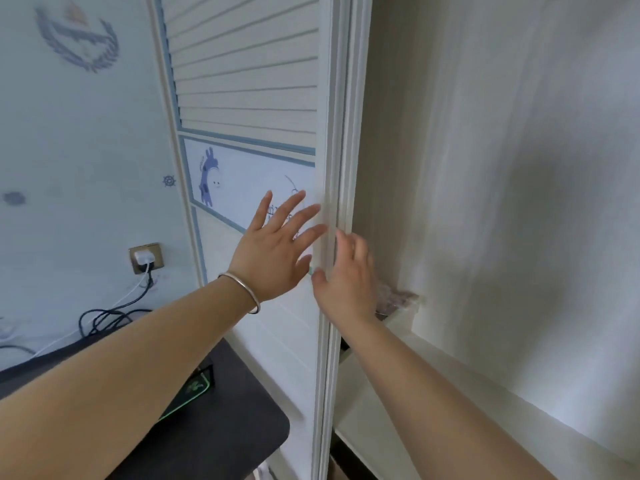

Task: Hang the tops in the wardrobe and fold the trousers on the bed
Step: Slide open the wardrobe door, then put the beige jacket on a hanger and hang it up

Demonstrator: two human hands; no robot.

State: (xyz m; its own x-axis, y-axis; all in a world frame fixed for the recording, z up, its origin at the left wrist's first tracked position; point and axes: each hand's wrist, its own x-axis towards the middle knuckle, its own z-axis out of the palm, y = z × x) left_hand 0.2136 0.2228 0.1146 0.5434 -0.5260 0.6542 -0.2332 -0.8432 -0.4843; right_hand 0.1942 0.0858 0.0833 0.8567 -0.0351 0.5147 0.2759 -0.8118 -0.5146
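Left hand (273, 249): fingers straight and spread apart; palm turned to the face of the wardrobe door (249, 81), fingertips up by the door's right edge; whether the palm actually presses the panel, cannot tell; holds nothing; a thin metal bangle (242, 289) sits on the wrist.
Right hand (349, 275): blurred; fingers extended and close together, reaching up along the door's edge from the open side; thumb apart, pointing toward the left hand; touching the edge or just off it, cannot tell; holds nothing.
Wardrobe door: pale, with horizontal slats in the upper part; below them a blue-framed panel with a blue cartoon animal (207, 176); stands left of the opening.
Wardrobe interior (502, 168): pale back wall, bare in the part seen; a white shelf (433, 375) runs across the lower right; a small pinkish object (398, 299) rests at the shelf's far left corner, too blurred to name.
Tops and trousers: none visible in this view; bed out of sight too.
Wall (86, 168): pale blue, printed with small nautical marks; a socket (145, 258) with a white plug, cables hanging down.
Desk (225, 427): dark, lower left, under the left forearm; a mat with a glowing green edge (188, 389) lies on it.
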